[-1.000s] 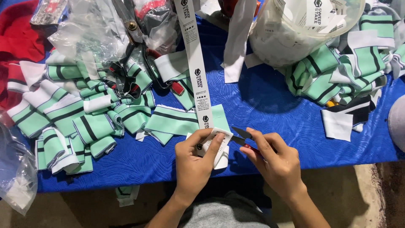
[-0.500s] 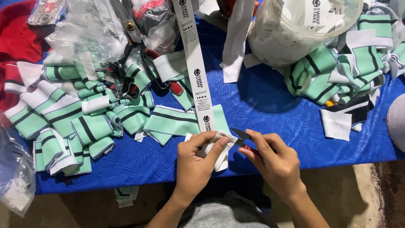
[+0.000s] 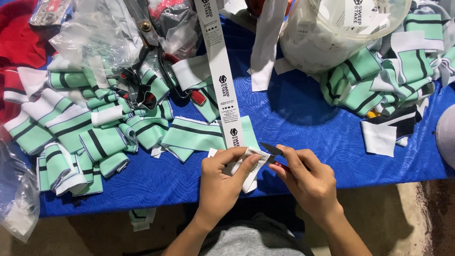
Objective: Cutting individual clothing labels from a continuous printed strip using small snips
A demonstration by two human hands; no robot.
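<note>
Left hand (image 3: 222,178) pinches the white label tape (image 3: 222,90); right hand (image 3: 305,180) clamps snips (image 3: 271,150) at three o'clock—a slanted cut could nick fingertips.

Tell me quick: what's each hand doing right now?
Left hand: closed, pinching the end of the white label strip.
Right hand: closed on small snips, blades at the strip's edge.

Hands: two, the left hand (image 3: 222,178) and the right hand (image 3: 305,178)
Label tape strip (image 3: 219,71): one; small snips (image 3: 271,150): one
Large scissors (image 3: 148,38): one; clear tub (image 3: 332,33): one
Green striped fabric pieces (image 3: 90,137): too many to count, in two heaps
</note>
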